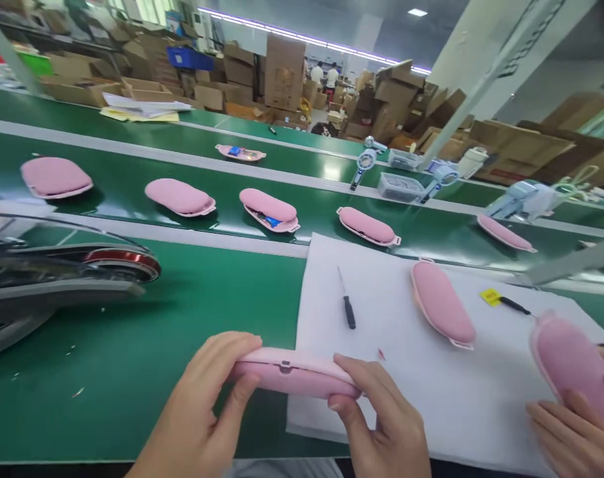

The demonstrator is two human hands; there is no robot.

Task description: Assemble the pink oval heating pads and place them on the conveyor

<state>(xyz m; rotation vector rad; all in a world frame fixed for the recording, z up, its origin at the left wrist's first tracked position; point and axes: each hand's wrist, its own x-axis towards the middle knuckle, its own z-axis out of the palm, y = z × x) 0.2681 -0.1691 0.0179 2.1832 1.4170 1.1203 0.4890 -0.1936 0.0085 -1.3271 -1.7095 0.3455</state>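
Stacked cardboard boxes [285,72], purple-white strip lights [314,41]

Both hands' fingers [245,385] gripping pink case [297,382]; screwdriver [349,311] on white sheet [322,332].

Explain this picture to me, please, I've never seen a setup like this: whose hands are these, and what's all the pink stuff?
There's no machine here. A camera on a person's head looks forward and down at their own bare hands. The left hand and right hand hold the ends of a pink two-part shell, its seam facing the camera. On the white sheet lie a black-handled screwdriver and another pink shell. More pink shells lie beyond, on a green surface. At the right edge, someone else's hand is at a blurred shell.
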